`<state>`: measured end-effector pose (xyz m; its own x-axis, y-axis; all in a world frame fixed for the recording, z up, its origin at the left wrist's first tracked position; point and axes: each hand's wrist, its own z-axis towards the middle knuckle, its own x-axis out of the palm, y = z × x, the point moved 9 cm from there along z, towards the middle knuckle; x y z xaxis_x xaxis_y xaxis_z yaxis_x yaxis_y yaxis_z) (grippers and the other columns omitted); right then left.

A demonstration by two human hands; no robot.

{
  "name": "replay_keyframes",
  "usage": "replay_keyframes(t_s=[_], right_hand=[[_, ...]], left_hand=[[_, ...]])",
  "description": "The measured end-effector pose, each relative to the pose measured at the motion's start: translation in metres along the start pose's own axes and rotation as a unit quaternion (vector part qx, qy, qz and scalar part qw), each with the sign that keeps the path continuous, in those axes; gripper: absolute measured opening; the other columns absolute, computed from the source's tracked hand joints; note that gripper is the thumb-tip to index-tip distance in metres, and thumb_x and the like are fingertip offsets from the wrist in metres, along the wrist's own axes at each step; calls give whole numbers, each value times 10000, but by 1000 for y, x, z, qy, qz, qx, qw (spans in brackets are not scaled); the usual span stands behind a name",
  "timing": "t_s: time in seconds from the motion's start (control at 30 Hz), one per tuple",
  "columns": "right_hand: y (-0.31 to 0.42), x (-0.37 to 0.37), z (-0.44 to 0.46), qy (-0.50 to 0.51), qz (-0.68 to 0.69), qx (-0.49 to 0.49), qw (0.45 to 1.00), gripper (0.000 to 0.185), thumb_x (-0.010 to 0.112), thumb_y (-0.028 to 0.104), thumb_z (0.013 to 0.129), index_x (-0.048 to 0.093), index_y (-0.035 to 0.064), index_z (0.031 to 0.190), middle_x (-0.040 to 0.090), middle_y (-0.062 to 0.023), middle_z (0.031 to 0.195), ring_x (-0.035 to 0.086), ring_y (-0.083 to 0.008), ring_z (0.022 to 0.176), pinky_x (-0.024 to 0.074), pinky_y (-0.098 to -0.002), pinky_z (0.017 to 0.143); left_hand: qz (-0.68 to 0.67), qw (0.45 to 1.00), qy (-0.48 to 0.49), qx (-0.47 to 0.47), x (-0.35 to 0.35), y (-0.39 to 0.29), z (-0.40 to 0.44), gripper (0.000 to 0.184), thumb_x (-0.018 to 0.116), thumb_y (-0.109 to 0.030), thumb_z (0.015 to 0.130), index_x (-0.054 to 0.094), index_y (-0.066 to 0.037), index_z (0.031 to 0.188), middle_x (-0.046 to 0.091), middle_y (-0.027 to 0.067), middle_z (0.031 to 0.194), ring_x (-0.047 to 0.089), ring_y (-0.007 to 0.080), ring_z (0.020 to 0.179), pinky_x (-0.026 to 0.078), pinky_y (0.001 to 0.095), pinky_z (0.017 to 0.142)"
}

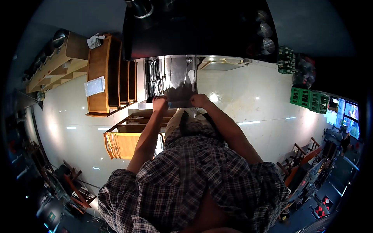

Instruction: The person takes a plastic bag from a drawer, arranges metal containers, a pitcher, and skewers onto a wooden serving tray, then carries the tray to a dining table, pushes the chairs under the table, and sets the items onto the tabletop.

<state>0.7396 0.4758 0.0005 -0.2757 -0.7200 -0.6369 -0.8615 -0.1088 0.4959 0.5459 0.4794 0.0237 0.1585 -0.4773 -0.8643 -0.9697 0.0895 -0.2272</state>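
The drawer [179,79] — shiny grey metal, rectangular — juts open from beneath the black counter [202,37].

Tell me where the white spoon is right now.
In the head view, the white spoon lies in the right part of the open drawer, near its right wall, just beyond the person's right hand.

Your checked fabric shirt [167,182] is dark with white lines. The rectangular metal drawer [178,79] is silver-grey, the broad glossy worktop [194,35] black, the plastic crates [309,100] green.
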Motion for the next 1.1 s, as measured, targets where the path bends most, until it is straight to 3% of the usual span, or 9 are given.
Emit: replay_keyframes(t_s=[0.13, 0.17, 0.2, 0.23, 0.43, 0.63, 0.87, 0.93, 1.1], right_hand=[[5, -2, 9, 24, -34, -10, 999, 262, 495, 274, 731, 669, 131, 866, 644, -106, 903, 611, -291, 850, 488, -415, 736], [7, -4, 12, 26, -33, -12, 999, 262, 495, 274, 731, 669, 131, 866, 644, -106, 903, 611, -291, 850, 488, -415, 736], [8, -3, 14, 37, -40, -13, 998, 264, 495, 268, 729, 667, 117, 859, 644, -113, 899, 613, -295, 846, 491, -419, 729], [8, -2, 18, 48, -47, -14, 998, 266, 494, 261, 727, 666, 102, 853, 644, -120, 895, 614, -299, 842, 493, -422, 722], [-5, 5, 46, 57, -19, 20, 998, 251, 502, 219, 733, 649, 86, 886, 633, -137, 933, 607, -307, 870, 483, -436, 752], [-12, 10, 76, -33, 12, 16, 999, 193, 523, 173, 747, 611, 79, 891, 614, -165, 851, 594, -330, 834, 475, -433, 735], [-6, 19, 114, -109, -101, -39, 988, 192, 490, 134, 780, 628, 29, 864, 581, -161, 977, 586, -328, 873, 480, -454, 761], [9, 20, 117, -112, -297, -96, 944, 194, 504, 138, 763, 605, 86, 920, 567, -111, 977, 548, -272, 946, 481, -396, 757], [5, 26, 137, -85, -312, -118, 939, 209, 495, 171, 758, 606, 106, 923, 543, -69, 1007, 504, -243, 984, 457, -393, 762]], left_hand=[[-418, 897, -55, -135, 26, 30, 15, 509, 533, -371, 806, 447, -60, 1198, 549, 142, 1095, 564, 274, 961, 373, 422, 914], [-418, 896, -55, -138, 37, 33, 21, 509, 533, -371, 806, 447, -60, 1198, 549, 142, 1095, 564, 274, 961, 373, 422, 914], [-178, 962, -202, 43, 1, 4, 19, 509, 531, -365, 805, 436, -66, 1206, 532, 154, 1117, 543, 290, 993, 363, 438, 919], [83, 916, -325, 220, -12, -37, 3, 510, 529, -358, 804, 425, -72, 1213, 515, 165, 1139, 521, 306, 1025, 352, 455, 924], [-5, 988, -100, 114, 28, -34, 45, 463, 500, -283, 806, 433, -42, 1195, 490, 225, 1127, 473, 373, 1056, 317, 572, 890], [-50, 962, -245, 108, 59, -13, 32, 435, 483, -281, 813, 455, -18, 1159, 478, 239, 1113, 452, 401, 1059, 313, 581, 892], [1, 972, -215, 97, 61, -17, 37, 456, 490, -275, 819, 438, -41, 1208, 478, 203, 1148, 456, 368, 1073, 322, 562, 898], [29, 971, -228, 61, 56, -12, 32, 470, 470, -214, 866, 347, -2, 1267, 462, 144, 1182, 498, 260, 1032, 425, 414, 823], [-50, 963, -247, 100, 77, -5, 38, 478, 473, -228, 859, 353, -20, 1273, 468, 128, 1194, 515, 247, 991, 431, 404, 793]])
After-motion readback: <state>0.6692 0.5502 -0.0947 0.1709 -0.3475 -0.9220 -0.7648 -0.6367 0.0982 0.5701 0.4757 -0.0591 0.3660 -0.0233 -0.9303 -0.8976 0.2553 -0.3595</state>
